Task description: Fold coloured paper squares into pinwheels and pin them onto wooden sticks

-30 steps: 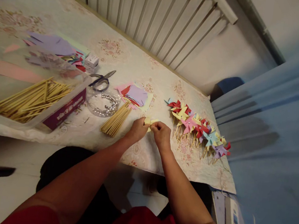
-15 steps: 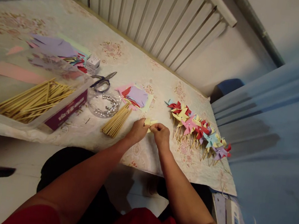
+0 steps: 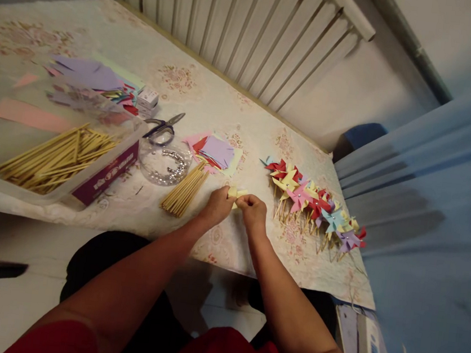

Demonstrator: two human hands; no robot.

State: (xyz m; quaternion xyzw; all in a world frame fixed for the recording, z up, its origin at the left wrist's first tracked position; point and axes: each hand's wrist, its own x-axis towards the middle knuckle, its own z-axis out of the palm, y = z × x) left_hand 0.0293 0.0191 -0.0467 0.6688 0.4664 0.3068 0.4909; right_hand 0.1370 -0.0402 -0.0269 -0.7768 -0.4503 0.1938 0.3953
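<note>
Head view hid most of the yellow paper (image 3: 239, 193) pinched between left hand (image 3: 218, 207) and right hand (image 3: 252, 211); the purple box (image 3: 108, 172) print was unreadable.

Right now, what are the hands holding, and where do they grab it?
Both the left hand and right hand pinch a small yellow paper piece by its near edges.

One pair of scissors (image 3: 163, 129), one clear round dish (image 3: 164, 162), two hands.
</note>
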